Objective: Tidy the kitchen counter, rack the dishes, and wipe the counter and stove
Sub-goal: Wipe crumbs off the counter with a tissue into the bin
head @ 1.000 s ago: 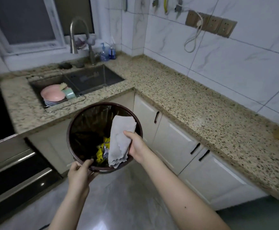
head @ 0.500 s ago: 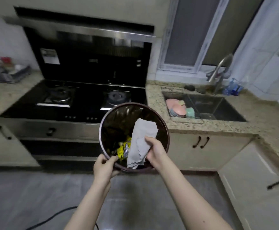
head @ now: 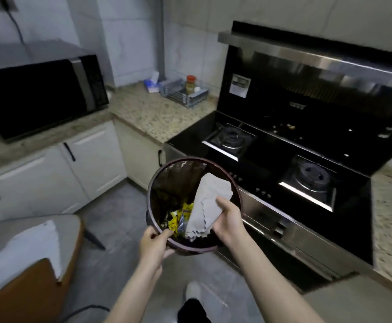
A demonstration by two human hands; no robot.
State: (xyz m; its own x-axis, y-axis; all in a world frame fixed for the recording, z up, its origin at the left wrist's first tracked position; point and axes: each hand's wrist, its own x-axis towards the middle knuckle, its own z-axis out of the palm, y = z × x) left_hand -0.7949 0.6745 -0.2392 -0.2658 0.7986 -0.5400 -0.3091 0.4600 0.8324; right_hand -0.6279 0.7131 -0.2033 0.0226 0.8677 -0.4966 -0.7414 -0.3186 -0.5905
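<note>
The left hand grips the near rim of a round bin, thumb hooked inside the lip and the other fingers curled underneath, so its fingers are clamped on the rim. The right hand holds the opposite near side and also pinches a grey cloth; its fingers are closed on the cloth and seem to press it against the rim. The cloth runs lengthwise away from those fingers, up and across the bin's mouth, with its scalloped lower edge hanging just left of them, over yellow wrappers at the bottom of the bin.

The bin is held in the air above the floor, well short of the bench. The stove lies beyond and to the right of the right hand's fingers, so that hand, already carrying the cloth, is the nearer one for wiping. Crumbs seem to sit at the stove's back edge. The bin probably needs setting down first, which would free both hands.
</note>
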